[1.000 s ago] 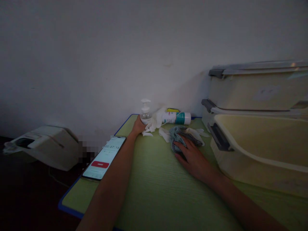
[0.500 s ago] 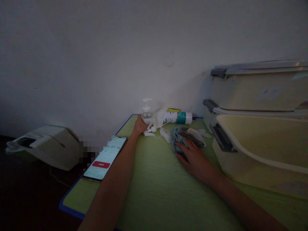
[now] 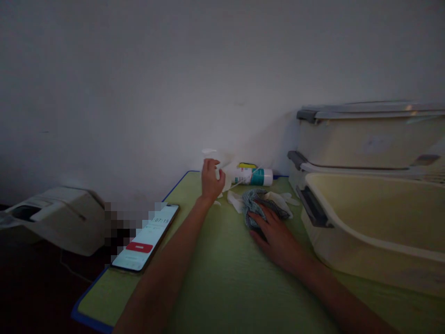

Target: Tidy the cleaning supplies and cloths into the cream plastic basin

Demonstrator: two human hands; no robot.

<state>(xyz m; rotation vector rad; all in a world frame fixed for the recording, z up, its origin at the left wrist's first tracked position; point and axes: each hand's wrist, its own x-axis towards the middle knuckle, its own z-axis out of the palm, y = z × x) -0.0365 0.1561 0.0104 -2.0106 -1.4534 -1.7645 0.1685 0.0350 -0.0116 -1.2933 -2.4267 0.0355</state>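
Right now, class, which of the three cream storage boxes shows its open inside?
The front box, standing before the other two: its rim and inside show. Behind it, the upper box has a lid and the lower box sits beneath.

Free gap over tabletop (image 3: 225, 283) btwn 2 forearms (image 3: 167, 264); bin (image 3: 371, 264) blocks R, phone (image 3: 148, 239) L.

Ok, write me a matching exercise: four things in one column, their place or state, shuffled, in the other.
1. phone
2. crumpled cloth
3. white-and-teal bottle
4. open bin

A. lying on its side near the wall
B. under the right hand
C. in front of the stacked boxes
D. by the table's left edge, screen lit

Right pairs: 1-D, 2-B, 3-A, 4-C
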